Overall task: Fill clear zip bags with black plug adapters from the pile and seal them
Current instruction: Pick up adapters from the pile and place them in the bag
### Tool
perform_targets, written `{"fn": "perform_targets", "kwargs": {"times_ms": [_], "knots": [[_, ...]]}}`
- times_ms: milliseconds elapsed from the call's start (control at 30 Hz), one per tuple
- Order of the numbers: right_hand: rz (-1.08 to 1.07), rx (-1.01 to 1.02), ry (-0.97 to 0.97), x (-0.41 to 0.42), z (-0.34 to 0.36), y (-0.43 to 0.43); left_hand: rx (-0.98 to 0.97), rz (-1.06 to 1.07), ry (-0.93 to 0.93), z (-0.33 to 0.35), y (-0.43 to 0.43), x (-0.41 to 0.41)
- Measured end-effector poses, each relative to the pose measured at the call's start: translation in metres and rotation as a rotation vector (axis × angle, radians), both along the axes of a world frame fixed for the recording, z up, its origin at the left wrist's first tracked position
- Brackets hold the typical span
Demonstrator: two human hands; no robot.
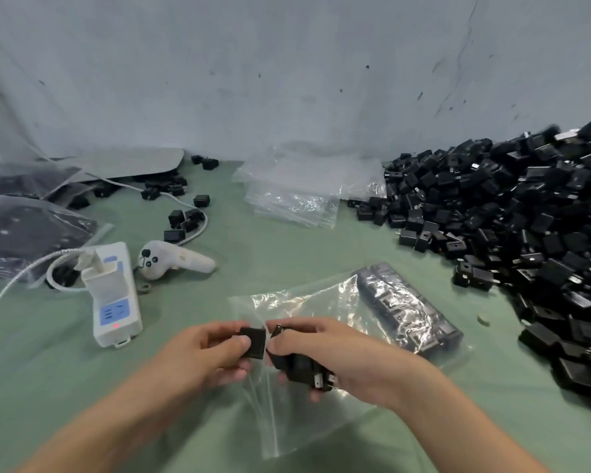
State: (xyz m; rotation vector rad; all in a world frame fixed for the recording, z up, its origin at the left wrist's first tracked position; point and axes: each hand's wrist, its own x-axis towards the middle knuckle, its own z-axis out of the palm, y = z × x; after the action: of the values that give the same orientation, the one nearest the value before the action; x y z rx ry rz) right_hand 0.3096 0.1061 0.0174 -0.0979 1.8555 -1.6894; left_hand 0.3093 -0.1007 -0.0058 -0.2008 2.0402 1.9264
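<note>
Single adapter (255, 344): pinched between the thumb and fingers of the left hand (205, 353), flat face up, just beside the right hand (338, 356).
Adapter bunch (297, 368): several black plug adapters gripped in the curled right hand, metal prongs sticking out toward the person; the exact count is hard to read.
Hands: both curled round adapters, nearly touching, held over the clear zip bag (307, 302).
Clear zip bag: lies flat on the desk (226, 261) under and beyond the hands, one corner reaching toward the person.
Packed row (406, 308): black adapters lined up inside the bag, beyond and to the right of the right hand.
Pile (526, 233): a large heap of loose black adapters to the right of the right hand, running back to the wall.
Empty bags (297, 192): a stack of clear bags well beyond the hands, beside the pile.
Power strip (113, 295): white, with a plug in it, to the left of the left hand.
Controller (171, 259): white, beyond the left hand, beside the power strip.
Stray adapters (185, 220): scattered beyond the controller.
Filled bags (21, 233): far left, dark contents inside.
</note>
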Motion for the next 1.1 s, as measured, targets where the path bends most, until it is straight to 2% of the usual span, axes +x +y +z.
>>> {"fn": "perform_targets", "kwargs": {"times_ms": [67,133,200,333,400,467,667,900,1100], "knots": [[-0.010,-0.045,-0.027,0.003,0.000,0.001,0.063,0.012,-0.020,-0.006,0.000,-0.001],[-0.019,-0.095,-0.060,0.006,0.001,0.004,0.026,0.007,0.054,-0.012,0.001,-0.002],[0.006,-0.135,-0.063,0.008,0.005,0.006,-0.181,-0.053,0.249,-0.016,0.005,0.001],[0.087,-0.175,-0.035,0.010,0.009,0.005,-0.722,-0.196,0.657,-0.022,0.007,0.010],[0.066,-0.166,-0.037,0.010,0.008,0.006,-0.944,-0.316,0.726,-0.023,0.001,0.011],[0.035,-0.175,-0.033,0.009,0.008,0.011,-1.082,-0.455,0.763,-0.022,-0.008,0.014],[-0.149,-0.222,0.024,-0.004,0.013,0.026,-1.102,-0.411,0.888,-0.007,-0.018,0.020],[-0.654,-0.203,0.043,-0.025,0.013,0.062,-1.217,-0.529,0.958,-0.008,-0.011,0.017],[-0.775,-0.157,0.101,-0.028,0.011,0.081,-1.242,-0.593,0.932,-0.007,-0.001,0.010]]}}
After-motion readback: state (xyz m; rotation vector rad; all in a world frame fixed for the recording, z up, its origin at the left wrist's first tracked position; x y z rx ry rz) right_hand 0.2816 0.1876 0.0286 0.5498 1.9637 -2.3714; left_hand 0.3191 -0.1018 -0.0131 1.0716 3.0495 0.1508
